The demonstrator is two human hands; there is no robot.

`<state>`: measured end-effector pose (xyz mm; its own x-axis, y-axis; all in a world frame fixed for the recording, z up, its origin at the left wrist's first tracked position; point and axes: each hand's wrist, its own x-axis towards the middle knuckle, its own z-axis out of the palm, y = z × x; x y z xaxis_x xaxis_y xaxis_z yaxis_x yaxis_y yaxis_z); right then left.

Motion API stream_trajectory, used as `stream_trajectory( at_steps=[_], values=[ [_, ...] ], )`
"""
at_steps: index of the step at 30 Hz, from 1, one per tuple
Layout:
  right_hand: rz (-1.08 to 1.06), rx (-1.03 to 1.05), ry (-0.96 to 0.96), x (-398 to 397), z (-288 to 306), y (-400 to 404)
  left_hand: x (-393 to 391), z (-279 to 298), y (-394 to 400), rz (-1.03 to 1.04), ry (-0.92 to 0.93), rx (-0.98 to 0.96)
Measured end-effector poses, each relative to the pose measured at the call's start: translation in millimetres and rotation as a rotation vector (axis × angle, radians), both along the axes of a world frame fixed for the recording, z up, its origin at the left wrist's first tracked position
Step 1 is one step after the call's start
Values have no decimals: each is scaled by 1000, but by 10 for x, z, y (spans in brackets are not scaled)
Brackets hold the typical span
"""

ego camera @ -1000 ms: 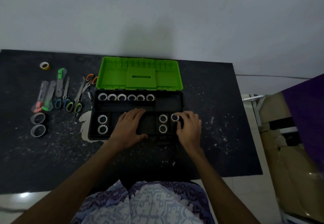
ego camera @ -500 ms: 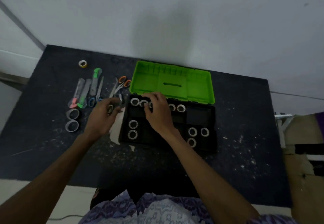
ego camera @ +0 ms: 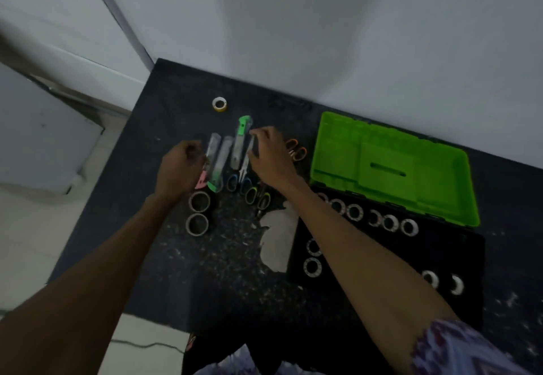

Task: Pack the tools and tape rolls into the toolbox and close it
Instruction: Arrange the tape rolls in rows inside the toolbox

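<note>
The toolbox (ego camera: 440, 257) lies at the right, black base open, green lid (ego camera: 390, 169) folded back. Several small tape rolls (ego camera: 354, 212) sit in its compartments. Left of it lie a pink-ended cutter (ego camera: 212, 151), a green-ended cutter (ego camera: 220, 166), a green cutter (ego camera: 242, 136), blue-handled scissors (ego camera: 239, 181), yellow-handled scissors (ego camera: 255, 195) and orange scissors (ego camera: 296, 150). My left hand (ego camera: 179, 169) is curled against the pink-ended cutter. My right hand (ego camera: 270, 157) hovers with thumb and forefinger either side of the blue scissors' blades. Two grey rolls (ego camera: 199, 201) and a yellow roll (ego camera: 219, 104) rest on the table.
The dark table (ego camera: 164, 257) ends at its left edge just beyond the tools, with pale floor below. A wall runs close behind the toolbox lid. A pale worn patch (ego camera: 276, 239) marks the tabletop beside the box. A cable (ego camera: 147, 345) lies on the floor.
Both hands have left the toolbox and moved left to the row of cutters and scissors. The view has swung left with them.
</note>
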<state>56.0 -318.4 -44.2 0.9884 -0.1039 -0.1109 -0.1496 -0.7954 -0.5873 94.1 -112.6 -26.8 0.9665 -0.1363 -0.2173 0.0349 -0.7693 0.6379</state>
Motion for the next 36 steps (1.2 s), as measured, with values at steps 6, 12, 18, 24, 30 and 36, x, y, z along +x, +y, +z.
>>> stream_trajectory(
  at_steps=[6, 12, 18, 24, 30, 36],
  values=[
    [-109, 14, 61, 563, -232, 176, 700, -263, -40, -76, 2, 5],
    [-129, -22, 39, 926, -390, 233, 1241, -466, -172, -24, 60, -19],
    [-121, -21, 23, 1068, -494, 270, 1561, -596, -281, -118, -9, 16],
    [-91, -22, 40, 1096, -472, 230, 1542, -612, -448, -214, -86, 126],
    [-117, 97, 9, 740, -282, 118, 1056, -426, -528, 16, -16, -264],
    [-114, 251, -69, -56, 10, -29, 122, -176, -718, 70, 250, -542]
  ],
)
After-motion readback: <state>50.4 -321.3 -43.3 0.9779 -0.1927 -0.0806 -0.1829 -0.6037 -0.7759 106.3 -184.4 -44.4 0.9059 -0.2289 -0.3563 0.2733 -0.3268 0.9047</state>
